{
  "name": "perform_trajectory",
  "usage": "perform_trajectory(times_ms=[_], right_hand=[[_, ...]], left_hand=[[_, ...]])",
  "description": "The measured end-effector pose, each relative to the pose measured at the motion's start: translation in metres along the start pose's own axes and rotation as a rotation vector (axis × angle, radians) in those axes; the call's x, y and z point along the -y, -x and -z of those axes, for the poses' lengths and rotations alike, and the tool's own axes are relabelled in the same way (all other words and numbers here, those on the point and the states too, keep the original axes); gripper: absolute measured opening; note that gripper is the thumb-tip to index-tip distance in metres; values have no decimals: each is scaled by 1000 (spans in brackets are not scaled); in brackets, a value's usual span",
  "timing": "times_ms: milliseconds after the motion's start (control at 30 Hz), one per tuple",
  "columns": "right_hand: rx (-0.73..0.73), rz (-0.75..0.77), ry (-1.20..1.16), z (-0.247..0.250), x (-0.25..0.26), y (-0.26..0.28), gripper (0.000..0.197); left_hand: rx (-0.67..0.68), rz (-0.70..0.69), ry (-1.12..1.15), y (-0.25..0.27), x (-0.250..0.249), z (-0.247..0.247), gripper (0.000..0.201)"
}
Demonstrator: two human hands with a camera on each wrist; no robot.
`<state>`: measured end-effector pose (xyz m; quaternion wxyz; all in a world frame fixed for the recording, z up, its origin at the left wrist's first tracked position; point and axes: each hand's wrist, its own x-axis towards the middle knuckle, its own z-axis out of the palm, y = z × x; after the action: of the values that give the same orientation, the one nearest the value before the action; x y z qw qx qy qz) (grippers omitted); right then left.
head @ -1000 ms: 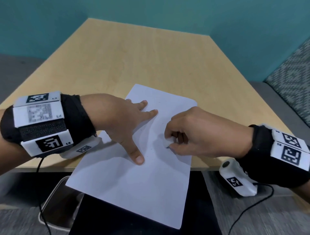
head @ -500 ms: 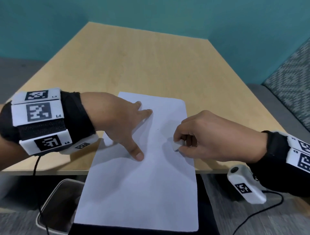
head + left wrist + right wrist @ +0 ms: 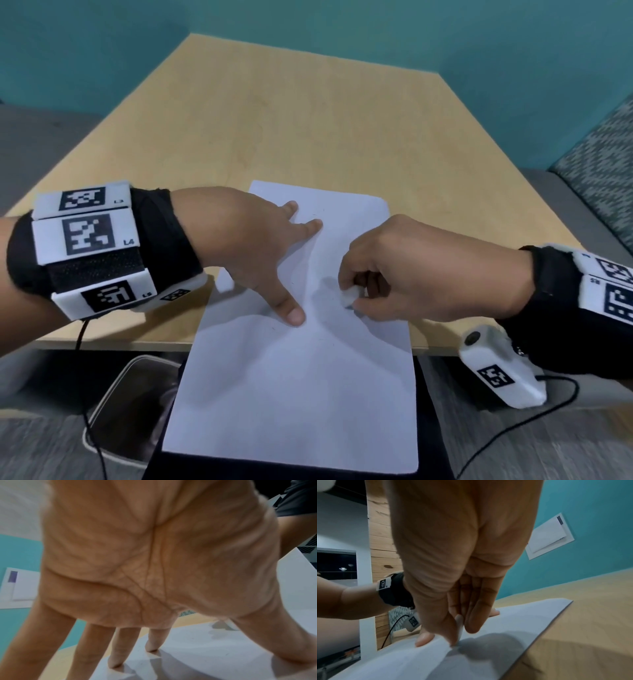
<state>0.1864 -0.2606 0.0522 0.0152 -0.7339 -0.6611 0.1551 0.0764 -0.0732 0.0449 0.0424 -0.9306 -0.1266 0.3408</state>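
A white sheet of paper (image 3: 294, 377) lies on the wooden table (image 3: 274, 130), its near half hanging past the front edge. My left hand (image 3: 260, 253) is spread flat on the sheet's left part, fingers straight and thumb pointing toward me; in the left wrist view its fingertips (image 3: 116, 662) press the paper (image 3: 197, 655). My right hand (image 3: 394, 274) pinches a small white eraser (image 3: 349, 297) between thumb and fingers, its lower end on the paper. The right wrist view shows the eraser (image 3: 459, 627) between thumb and fingers above the sheet (image 3: 496, 635).
A bin with a pale rim (image 3: 133, 404) stands on the floor below the table's front left. Cables hang from both wrist units. A patterned cushion (image 3: 603, 164) sits at the right. Teal walls close off the table's far side.
The sheet has turned from slanted to nearly square with the table edge. My right hand with the eraser has shifted right, then back left over the paper. The left hand keeps pressing.
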Motion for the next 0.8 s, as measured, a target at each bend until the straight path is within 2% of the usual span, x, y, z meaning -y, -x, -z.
perform_trajectory(times_ms=[67,167,233,400,567,633,733,800], right_hand=[[-4,-2,7,2,-3,-4,11],[-132,-43,78,1,-11,-15,11],[-166,-58,84,0,-12,-16,10],[1,-16,-64,3,-4,-6,16],[-149,-45,4,-2,-11,-13,13],[-115,-29,-24,-4,-7,-7,14],[30,-8,-124,2,0,7,18],[5,-32,-157,5,-4,14,19]], left_hand=[[-3,3,-11,1,-2,1,147],[-6,10,-29,3,-4,3,146],[-9,11,-37,4,-5,4,146],[-4,20,-32,6,-5,5,144],[-1,29,-28,6,-8,7,144],[1,27,-24,8,-7,7,144],[9,30,-15,10,-7,7,144],[21,33,-8,12,-7,9,143]])
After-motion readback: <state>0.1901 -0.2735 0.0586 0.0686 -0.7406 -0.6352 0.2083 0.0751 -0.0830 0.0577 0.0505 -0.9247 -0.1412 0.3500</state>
